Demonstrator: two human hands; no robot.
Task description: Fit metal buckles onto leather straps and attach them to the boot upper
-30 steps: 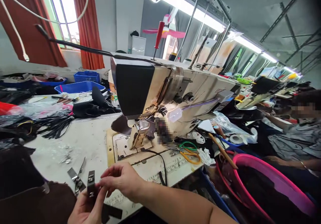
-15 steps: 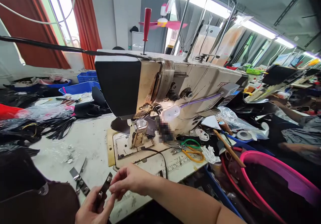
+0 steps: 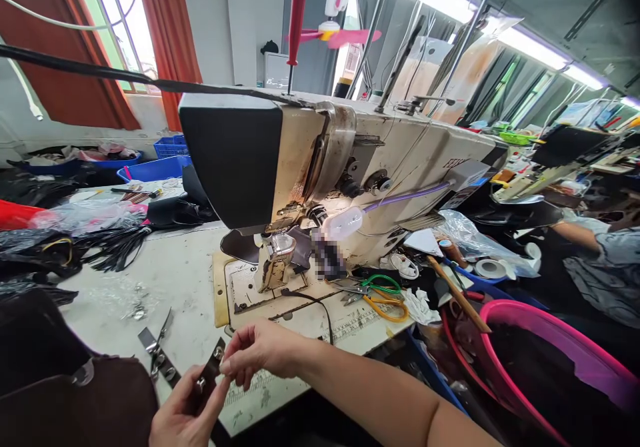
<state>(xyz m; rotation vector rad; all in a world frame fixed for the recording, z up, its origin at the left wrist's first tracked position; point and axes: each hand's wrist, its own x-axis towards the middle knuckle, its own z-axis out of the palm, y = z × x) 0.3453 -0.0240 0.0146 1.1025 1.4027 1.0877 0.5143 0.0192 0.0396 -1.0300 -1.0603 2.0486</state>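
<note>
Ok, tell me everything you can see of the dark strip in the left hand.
The dark strip is narrow, looks like brown-black leather and carries two shiny metal fittings, one near its upper end, one lower down. It slants up rightward over the white tabletop, held in the left hand. The right hand is at its right edge; whether it touches is unclear. Its lower end is hidden.

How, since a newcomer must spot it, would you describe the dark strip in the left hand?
Find the big sewing machine, then look down to the near edge of the white table. There the left hand holds a short dark strip with shiny metal studs. A similar studded piece lies on the table, but only this strip is held.
</note>
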